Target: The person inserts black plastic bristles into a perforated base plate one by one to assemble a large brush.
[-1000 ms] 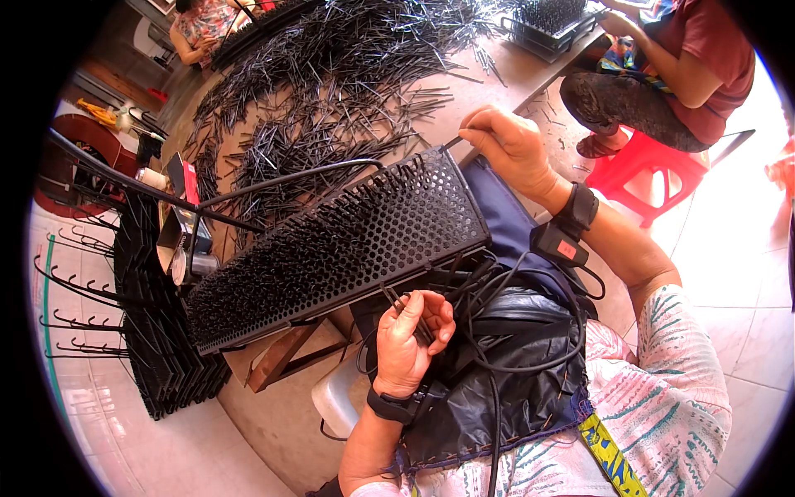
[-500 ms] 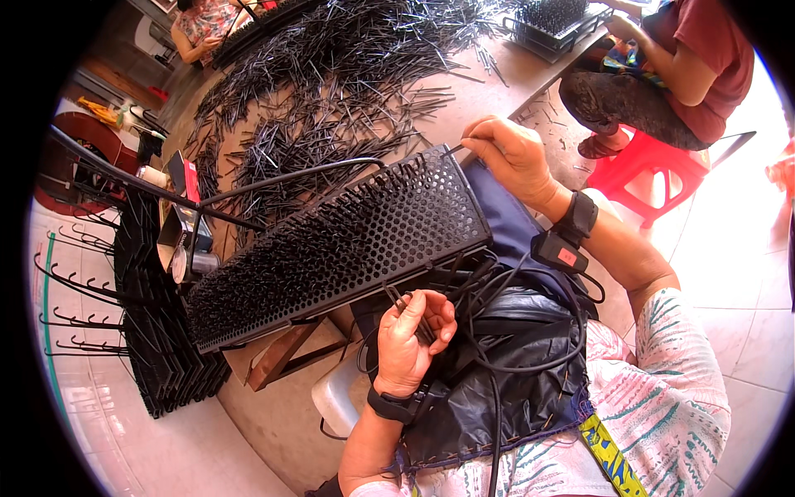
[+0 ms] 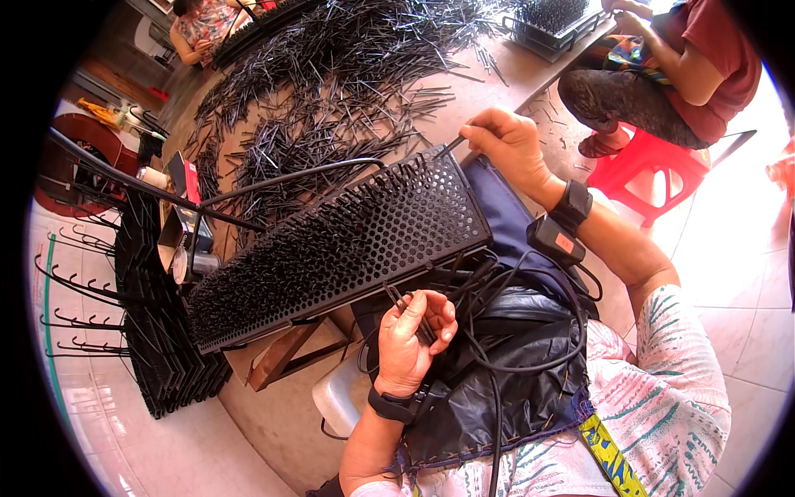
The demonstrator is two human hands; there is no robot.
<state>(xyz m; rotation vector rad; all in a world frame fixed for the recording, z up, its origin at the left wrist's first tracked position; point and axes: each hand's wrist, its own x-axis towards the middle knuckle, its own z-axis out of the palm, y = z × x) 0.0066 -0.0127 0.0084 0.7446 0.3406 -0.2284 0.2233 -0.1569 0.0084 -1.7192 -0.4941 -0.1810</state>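
A long black perforated rack [image 3: 443,207] lies slanted in front of me, its left part packed with short upright black pins [image 3: 265,273]. Many holes at its right end are bare. At the far right corner my right hand [image 3: 515,153] is closed in a pinch on a thin black stick [image 3: 450,147], whose lower end meets the rack there. Whether it sits in a hole, I cannot tell. Below the near edge, my left hand [image 3: 406,348] curls round several thin black sticks [image 3: 396,296] that poke out past the thumb and fingers.
Loose black sticks [image 3: 331,91] are heaped on the table [image 3: 447,99] behind the rack. Stacked black racks with hooks [image 3: 161,315] stand at the left. A black cable [image 3: 530,364] loops over my lap. A co-worker [image 3: 704,58] sits by a red stool [image 3: 654,170]; another person [image 3: 203,37] is far left.
My right hand has risen slightly, and more of the pinched stick shows, at a steeper tilt. My left hand stays in place. The co-worker at the right has shifted a little.
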